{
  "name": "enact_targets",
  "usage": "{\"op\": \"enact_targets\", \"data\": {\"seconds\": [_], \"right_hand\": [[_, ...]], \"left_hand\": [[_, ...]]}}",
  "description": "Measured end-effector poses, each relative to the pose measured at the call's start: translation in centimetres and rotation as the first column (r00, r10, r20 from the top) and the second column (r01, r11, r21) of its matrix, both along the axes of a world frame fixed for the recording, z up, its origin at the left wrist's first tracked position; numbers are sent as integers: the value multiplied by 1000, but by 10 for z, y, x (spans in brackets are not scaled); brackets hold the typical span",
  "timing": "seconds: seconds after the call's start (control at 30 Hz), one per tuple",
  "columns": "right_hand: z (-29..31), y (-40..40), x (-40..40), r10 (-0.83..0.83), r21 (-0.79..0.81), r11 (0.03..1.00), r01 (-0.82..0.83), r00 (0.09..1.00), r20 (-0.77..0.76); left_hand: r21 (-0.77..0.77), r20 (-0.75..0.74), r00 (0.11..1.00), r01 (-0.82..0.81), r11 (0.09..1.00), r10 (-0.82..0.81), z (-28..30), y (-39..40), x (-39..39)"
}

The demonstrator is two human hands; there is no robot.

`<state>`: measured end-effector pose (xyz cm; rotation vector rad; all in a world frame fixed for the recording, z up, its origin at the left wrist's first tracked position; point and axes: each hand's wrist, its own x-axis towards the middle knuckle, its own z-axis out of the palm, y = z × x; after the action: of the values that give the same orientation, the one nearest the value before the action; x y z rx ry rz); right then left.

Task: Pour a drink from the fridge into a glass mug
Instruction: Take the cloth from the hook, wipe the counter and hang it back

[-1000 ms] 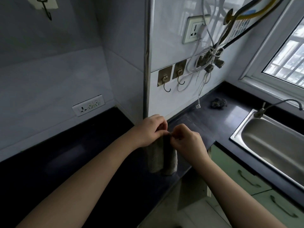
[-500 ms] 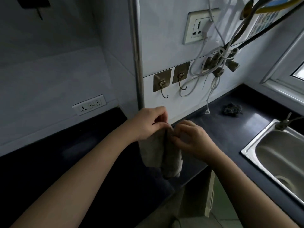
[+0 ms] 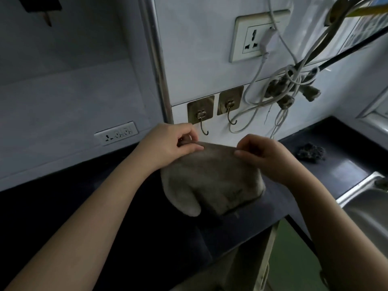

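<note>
From the head view, you are holding a grey cloth (image 3: 212, 181) stretched between both hands above the dark surface (image 3: 63, 206). Your left hand (image 3: 170, 145) is pinching the cloth's top edge at its left end, thumb and fingers curled tight on it. Your right hand (image 3: 266, 156) is pinching the same edge at its right end, fingertips closed on the fabric. The cloth is hanging down from that edge, its lower part bunching just over the surface near the front edge. Two hooks (image 3: 203, 127) are sitting on the wall just behind your hands, with a socket (image 3: 255, 39) and tangled cables (image 3: 289, 85) above. A scrubber (image 3: 310, 153) is lying toward the surface's back right, and the sink (image 3: 369, 208) is showing at the right edge. No mug or drink is showing.
</note>
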<state>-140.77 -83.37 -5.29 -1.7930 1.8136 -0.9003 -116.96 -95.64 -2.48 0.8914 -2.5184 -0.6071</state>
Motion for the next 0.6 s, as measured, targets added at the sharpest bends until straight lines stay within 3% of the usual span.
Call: {"op": "enact_targets", "data": {"seconds": [0.3,0.43,0.6], "right_hand": [[0,-43,-21,-317,-348,890,294,948,-10],[4,-61,-28,-417,-487,805,338,907,-60],[4,-83,-33,-422,-523,808,273,886,-190]], "left_hand": [[-192,-165,973,-190,963,159,-6,-6,-23],[-381,-192,978,-153,912,84,-11,-8,-36],[-491,-40,996,-94,866,85,-24,-17,-49]]}}
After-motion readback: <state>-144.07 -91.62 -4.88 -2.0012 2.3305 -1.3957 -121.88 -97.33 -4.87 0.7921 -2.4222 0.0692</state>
